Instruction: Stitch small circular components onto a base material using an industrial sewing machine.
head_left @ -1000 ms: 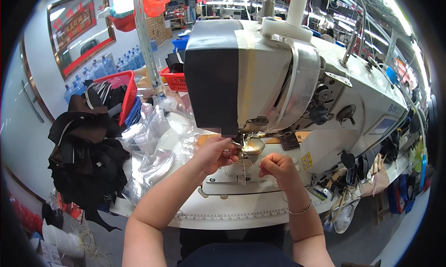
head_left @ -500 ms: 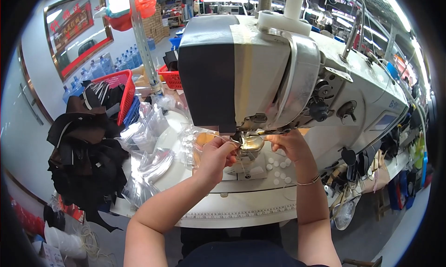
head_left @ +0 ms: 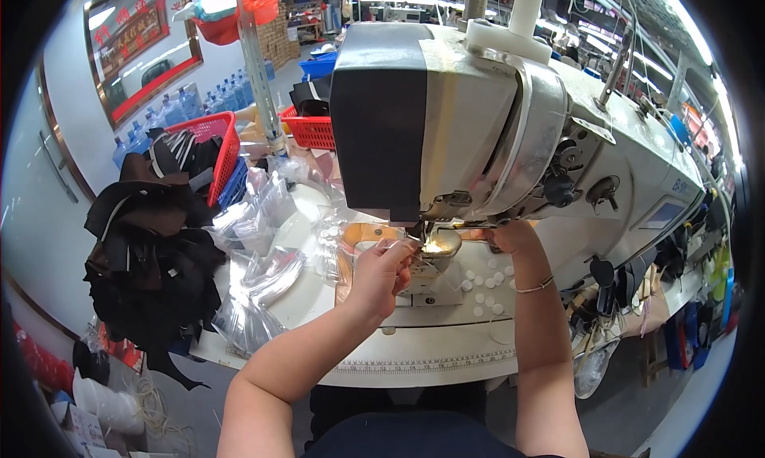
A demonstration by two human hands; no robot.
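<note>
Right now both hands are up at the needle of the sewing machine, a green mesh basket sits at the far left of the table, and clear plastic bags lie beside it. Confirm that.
One thing is wrong: the mesh basket is red, not green, as the head view shows. The rest holds: the left hand and right hand are at the needle area of the sewing machine, and clear plastic bags lie beside the basket on the table.

The sewing machine (head_left: 510, 131) stands on the counter (head_left: 430, 354). Under its head, the left hand (head_left: 381, 273) and right hand (head_left: 510, 236) flank the presser foot (head_left: 441, 243). Plastic bags (head_left: 263, 259) lie left of the machine, baskets (head_left: 209, 143) behind them, a garment pile (head_left: 151, 267) farther left.
</note>
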